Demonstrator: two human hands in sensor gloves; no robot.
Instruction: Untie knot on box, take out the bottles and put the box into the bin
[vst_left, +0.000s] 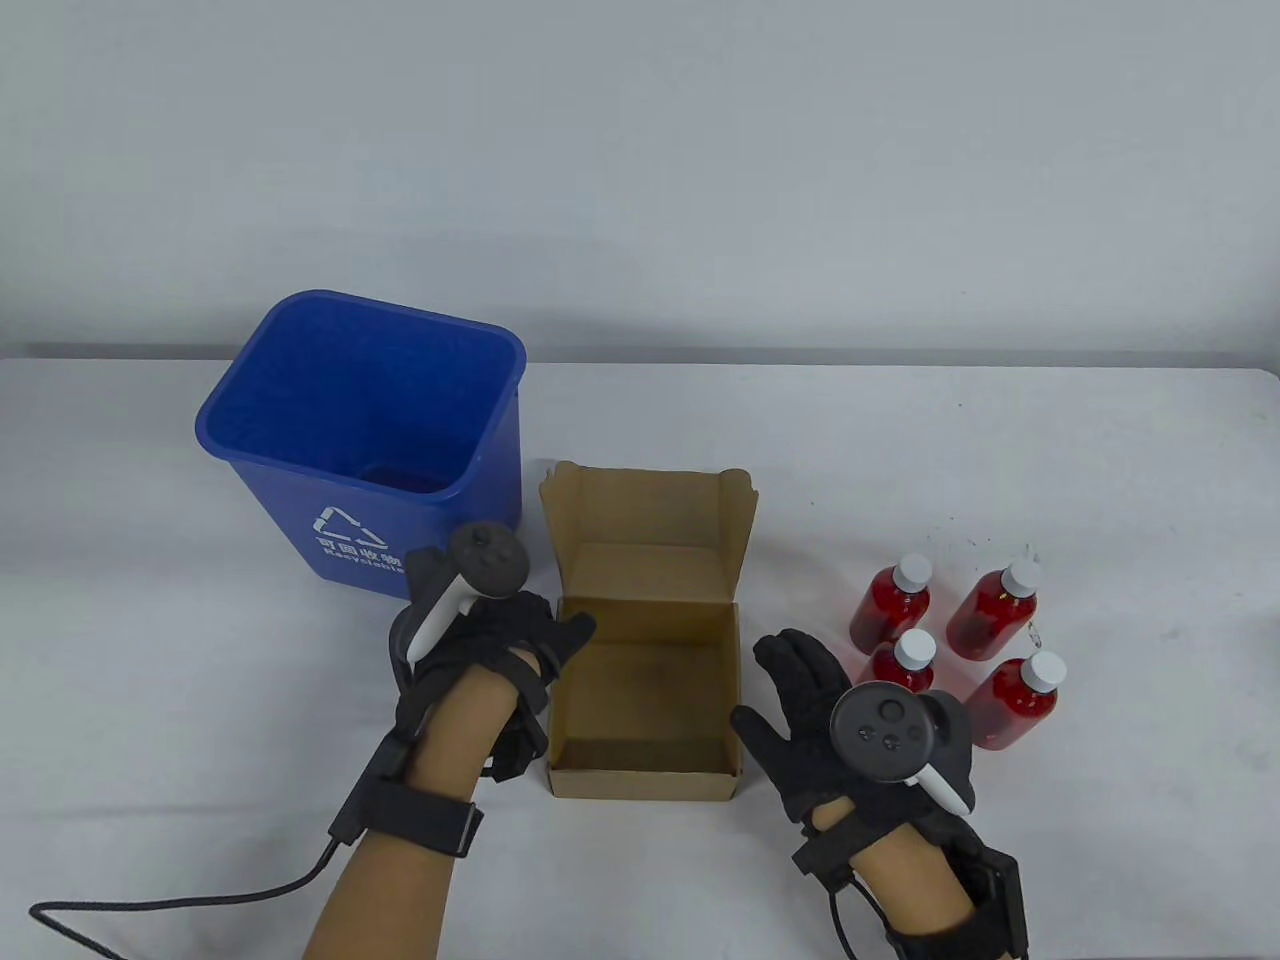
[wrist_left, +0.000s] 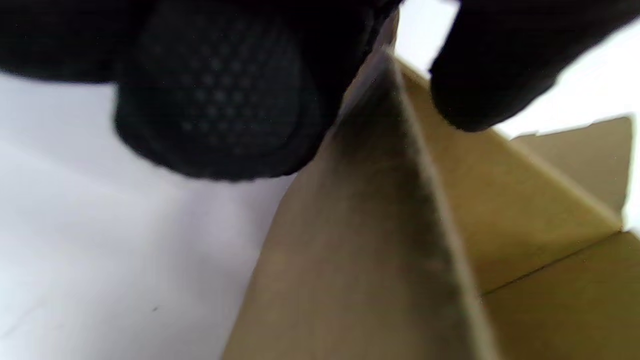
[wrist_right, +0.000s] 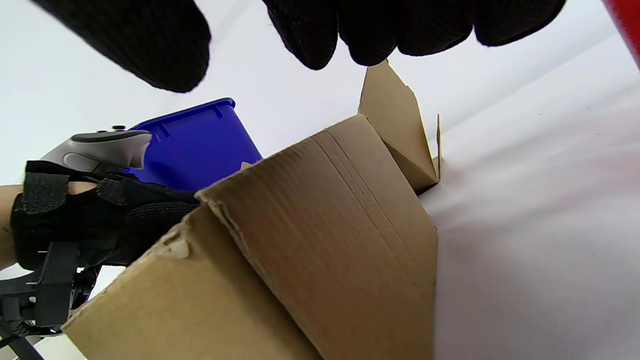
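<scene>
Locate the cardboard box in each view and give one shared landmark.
Table view: cardboard box, centre, open, between both hands.
Left wrist view: its wall fills lower right, under gloved fingers.
Right wrist view: centre and lower left.
Shared landmark: left hand, at the box's left wall.

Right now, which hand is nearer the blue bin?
Left. The left hand pinches the box's left wall just in front of the bin; the right hand sits beyond the box.

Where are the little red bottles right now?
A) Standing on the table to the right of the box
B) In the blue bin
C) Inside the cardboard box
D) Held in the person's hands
A: four red bottles stand upright on the table to the right of the open, empty cardboard box, beside the right hand.
</scene>
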